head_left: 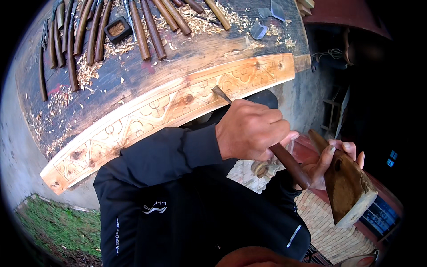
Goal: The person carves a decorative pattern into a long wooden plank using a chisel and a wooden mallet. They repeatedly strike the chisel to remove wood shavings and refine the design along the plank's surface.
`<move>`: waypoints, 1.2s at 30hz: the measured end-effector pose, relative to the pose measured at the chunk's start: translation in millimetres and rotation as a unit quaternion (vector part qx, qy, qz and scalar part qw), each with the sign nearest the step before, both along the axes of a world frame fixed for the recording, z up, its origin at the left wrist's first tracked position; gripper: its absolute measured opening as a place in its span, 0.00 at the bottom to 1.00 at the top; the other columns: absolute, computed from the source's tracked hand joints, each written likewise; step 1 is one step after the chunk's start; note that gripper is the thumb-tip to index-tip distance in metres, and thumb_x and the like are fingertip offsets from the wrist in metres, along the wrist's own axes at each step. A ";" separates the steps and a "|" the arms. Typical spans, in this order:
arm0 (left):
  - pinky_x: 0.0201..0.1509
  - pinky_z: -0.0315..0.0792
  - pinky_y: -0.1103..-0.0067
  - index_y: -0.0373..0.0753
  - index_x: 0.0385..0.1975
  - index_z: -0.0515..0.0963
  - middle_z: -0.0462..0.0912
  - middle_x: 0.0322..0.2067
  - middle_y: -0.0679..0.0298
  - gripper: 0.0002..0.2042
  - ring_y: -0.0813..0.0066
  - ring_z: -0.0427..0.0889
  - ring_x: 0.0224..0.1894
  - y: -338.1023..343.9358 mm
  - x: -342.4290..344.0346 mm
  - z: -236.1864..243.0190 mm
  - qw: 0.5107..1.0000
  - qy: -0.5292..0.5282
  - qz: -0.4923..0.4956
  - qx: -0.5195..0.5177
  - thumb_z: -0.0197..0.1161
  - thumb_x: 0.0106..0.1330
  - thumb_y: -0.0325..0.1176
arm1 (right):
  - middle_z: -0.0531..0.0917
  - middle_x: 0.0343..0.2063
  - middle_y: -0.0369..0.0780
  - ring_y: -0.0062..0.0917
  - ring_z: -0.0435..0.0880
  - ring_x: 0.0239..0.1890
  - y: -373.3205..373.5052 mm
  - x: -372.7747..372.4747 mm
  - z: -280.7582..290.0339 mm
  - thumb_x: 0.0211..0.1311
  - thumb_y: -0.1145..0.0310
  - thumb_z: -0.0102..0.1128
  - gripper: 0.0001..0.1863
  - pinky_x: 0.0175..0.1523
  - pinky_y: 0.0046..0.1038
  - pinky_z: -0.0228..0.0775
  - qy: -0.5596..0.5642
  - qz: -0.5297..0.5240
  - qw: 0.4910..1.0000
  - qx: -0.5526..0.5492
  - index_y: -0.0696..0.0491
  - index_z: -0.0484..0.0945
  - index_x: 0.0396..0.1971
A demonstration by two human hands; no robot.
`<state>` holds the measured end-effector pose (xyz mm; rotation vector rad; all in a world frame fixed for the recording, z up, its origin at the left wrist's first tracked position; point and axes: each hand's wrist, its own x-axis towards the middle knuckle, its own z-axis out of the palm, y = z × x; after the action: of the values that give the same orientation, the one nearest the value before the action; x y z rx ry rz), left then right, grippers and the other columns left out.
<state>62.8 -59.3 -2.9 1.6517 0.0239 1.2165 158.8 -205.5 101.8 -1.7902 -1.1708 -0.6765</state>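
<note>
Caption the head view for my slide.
Left hand grips a chisel over a patterned wooden board; right hand holds a wooden block.

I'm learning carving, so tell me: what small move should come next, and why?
Probably settle the brown-handled metal chisel tip-first on a pattern line of the long, pale wooden board before any tap: the left hand grips it with its tip over the pattern, contact unclear, while the right hand holds a thick brown wooden block near the handle's end.

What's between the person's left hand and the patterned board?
In the head view, a metal chisel blade spans that stretch: it sticks out from the left hand toward the patterned board. Whether its tip touches is hard to tell.
</note>
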 end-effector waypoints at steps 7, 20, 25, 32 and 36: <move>0.16 0.61 0.71 0.42 0.15 0.67 0.63 0.15 0.65 0.18 0.68 0.69 0.14 2.8 -2.0 -0.4 1.000 0.006 0.002 -0.004 0.75 0.56 0.31 | 0.78 0.47 0.44 0.25 0.80 0.39 2.3 -4.0 4.0 0.61 0.82 0.60 0.36 0.54 0.30 0.74 0.000 -0.019 0.999 -0.045 0.66 0.53 0.67; 0.16 0.59 0.69 0.40 0.13 0.66 0.64 0.13 0.63 0.21 0.63 0.68 0.13 19.3 -6.1 2.0 0.998 -0.015 -0.004 -0.068 0.72 0.61 0.31 | 0.77 0.47 0.46 0.28 0.79 0.38 11.5 1.3 19.8 0.60 0.81 0.61 0.36 0.50 0.31 0.74 -0.058 0.017 0.998 -0.002 0.64 0.56 0.67; 0.17 0.59 0.68 0.39 0.13 0.65 0.65 0.12 0.61 0.21 0.61 0.67 0.13 24.4 -8.4 -1.9 0.996 -0.017 0.015 -0.083 0.70 0.64 0.30 | 0.77 0.47 0.46 0.28 0.81 0.37 39.4 -0.3 36.9 0.57 0.80 0.61 0.36 0.42 0.27 0.78 0.045 0.229 0.958 0.169 0.57 0.62 0.67; 0.17 0.60 0.69 0.39 0.12 0.66 0.66 0.12 0.60 0.21 0.61 0.68 0.13 24.1 -11.9 5.2 0.994 -0.026 0.010 -0.102 0.70 0.65 0.32 | 0.79 0.42 0.45 0.29 0.82 0.39 43.7 -17.3 52.0 0.59 0.84 0.64 0.34 0.52 0.33 0.78 -0.081 0.049 0.995 0.023 0.62 0.61 0.65; 0.17 0.59 0.69 0.39 0.12 0.65 0.65 0.12 0.61 0.21 0.61 0.67 0.12 26.8 -10.4 -1.2 0.996 -0.012 0.031 -0.088 0.71 0.63 0.31 | 0.80 0.43 0.45 0.30 0.83 0.41 43.7 -9.7 27.1 0.61 0.80 0.65 0.29 0.53 0.34 0.78 -0.102 0.063 0.993 0.000 0.62 0.67 0.62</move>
<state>52.4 -32.5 -4.1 1.4920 0.1635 1.2445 149.1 -161.8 128.9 -1.6600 -1.4074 -0.7987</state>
